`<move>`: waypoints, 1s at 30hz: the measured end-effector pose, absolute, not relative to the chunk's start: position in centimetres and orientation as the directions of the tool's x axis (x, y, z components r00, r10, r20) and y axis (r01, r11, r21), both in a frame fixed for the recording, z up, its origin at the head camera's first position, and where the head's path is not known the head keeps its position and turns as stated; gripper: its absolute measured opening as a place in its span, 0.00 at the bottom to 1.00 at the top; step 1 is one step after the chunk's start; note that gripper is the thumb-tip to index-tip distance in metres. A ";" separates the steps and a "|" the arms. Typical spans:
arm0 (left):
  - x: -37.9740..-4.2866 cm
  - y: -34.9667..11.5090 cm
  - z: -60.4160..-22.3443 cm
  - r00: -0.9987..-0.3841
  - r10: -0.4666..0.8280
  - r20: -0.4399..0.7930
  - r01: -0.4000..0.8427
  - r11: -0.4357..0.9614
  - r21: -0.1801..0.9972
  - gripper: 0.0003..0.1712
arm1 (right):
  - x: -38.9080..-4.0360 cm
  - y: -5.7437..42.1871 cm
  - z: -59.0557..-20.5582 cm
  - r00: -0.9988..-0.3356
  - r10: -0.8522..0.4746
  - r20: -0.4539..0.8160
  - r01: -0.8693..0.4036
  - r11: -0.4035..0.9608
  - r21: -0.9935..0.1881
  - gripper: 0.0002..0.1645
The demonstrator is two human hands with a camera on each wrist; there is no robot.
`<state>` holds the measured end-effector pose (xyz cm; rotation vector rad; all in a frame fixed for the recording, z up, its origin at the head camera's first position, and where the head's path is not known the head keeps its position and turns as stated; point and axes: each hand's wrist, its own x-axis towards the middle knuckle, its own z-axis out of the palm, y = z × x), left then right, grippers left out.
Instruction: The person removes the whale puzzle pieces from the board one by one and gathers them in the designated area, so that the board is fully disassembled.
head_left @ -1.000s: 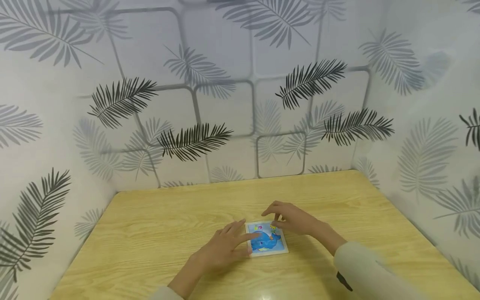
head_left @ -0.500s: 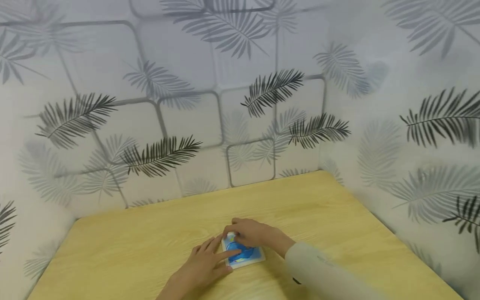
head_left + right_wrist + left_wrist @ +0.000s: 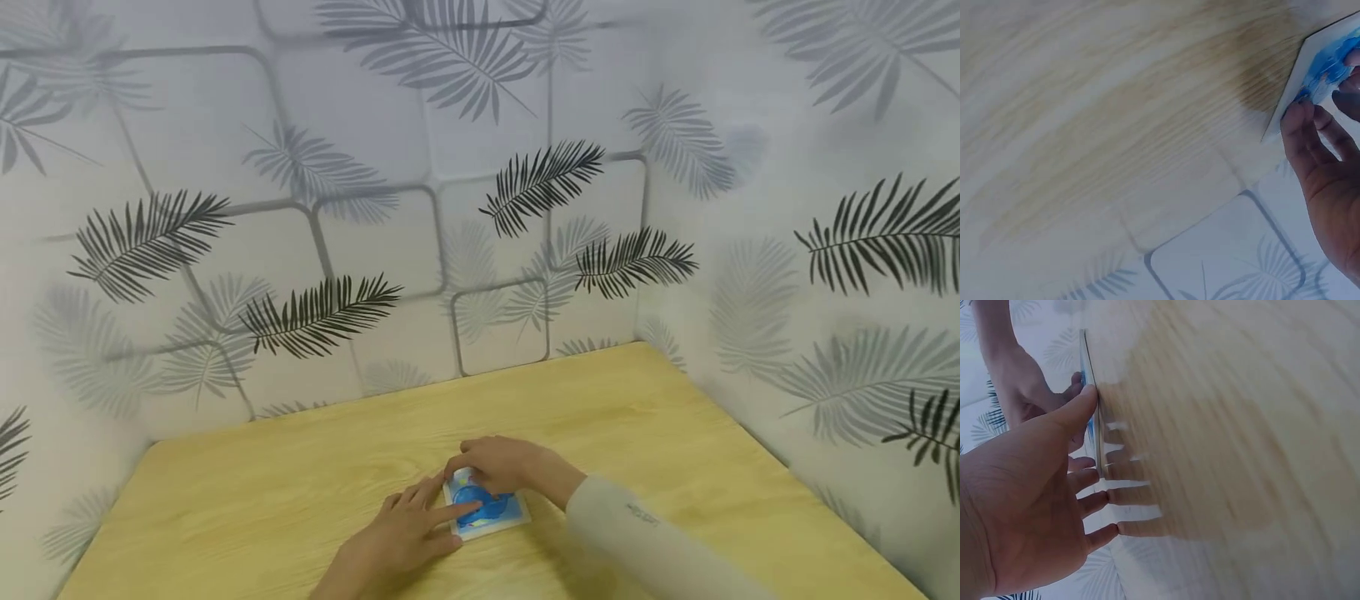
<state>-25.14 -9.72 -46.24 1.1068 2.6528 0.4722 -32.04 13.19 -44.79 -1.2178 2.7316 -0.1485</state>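
Note:
A small square picture board with a white border and a blue animal on it lies flat on the wood-grain table. On its left side rests my left hand, one digit stretched over the picture and the other fingertips touching the table by the edge. In the left wrist view my left thumb presses the board's face. My right hand reaches over the board's far part, its fingers bent and their tips at the picture. The right wrist view shows the right fingertips against the board near a corner; whether they pinch anything is hidden.
The wood-grain table extends around the board on all sides. Behind it and to both sides stand walls with a grey and black leaf pattern. A light sleeve covers the right forearm.
My right hand has come down from above the board's far right corner onto its far part, then stays there. The left hand keeps its place on the board. The head view has swung right.

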 end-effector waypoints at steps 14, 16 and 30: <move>-25.4 -10.3 -47.2 -0.717 0.695 -0.050 0.660 0.701 0.271 0.31 | -33.0 12.5 -45.0 -0.683 -0.712 -0.163 -0.553 0.650 -0.522 0.22; -25.4 -10.4 -47.0 -0.723 0.689 -0.052 0.655 0.706 0.269 0.30 | -33.1 12.5 -45.3 -0.665 -0.741 -0.088 -0.597 0.600 -0.533 0.23; -25.1 -10.0 -46.0 -0.744 0.657 -0.123 0.613 0.744 0.265 0.30 | -33.6 13.2 -46.3 -0.674 -0.719 0.171 -0.709 0.565 -0.421 0.12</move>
